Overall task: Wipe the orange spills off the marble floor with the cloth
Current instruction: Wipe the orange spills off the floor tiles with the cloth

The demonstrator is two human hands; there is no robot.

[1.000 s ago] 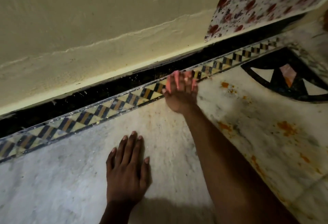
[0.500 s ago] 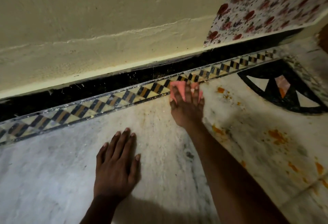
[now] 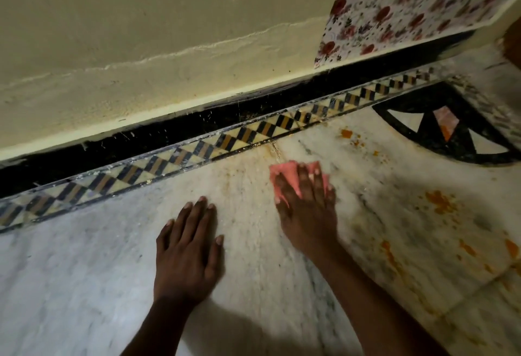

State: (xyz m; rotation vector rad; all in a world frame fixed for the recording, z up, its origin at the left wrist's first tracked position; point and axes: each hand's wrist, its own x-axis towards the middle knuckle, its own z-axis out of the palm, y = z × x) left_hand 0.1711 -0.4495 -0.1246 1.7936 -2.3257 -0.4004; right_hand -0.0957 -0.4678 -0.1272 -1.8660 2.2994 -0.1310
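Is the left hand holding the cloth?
No, the left hand lies flat on the bare marble floor, while the right hand presses the pink cloth.

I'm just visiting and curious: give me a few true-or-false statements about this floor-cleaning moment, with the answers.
1. The right hand presses a pink cloth on the white marble floor. True.
2. The left hand holds a sponge. False: it lies flat on the floor, holding nothing.
3. Orange spills remain right of the cloth. True.
4. The cloth lies on the checkered border strip. False: it is on the marble, nearer the person.
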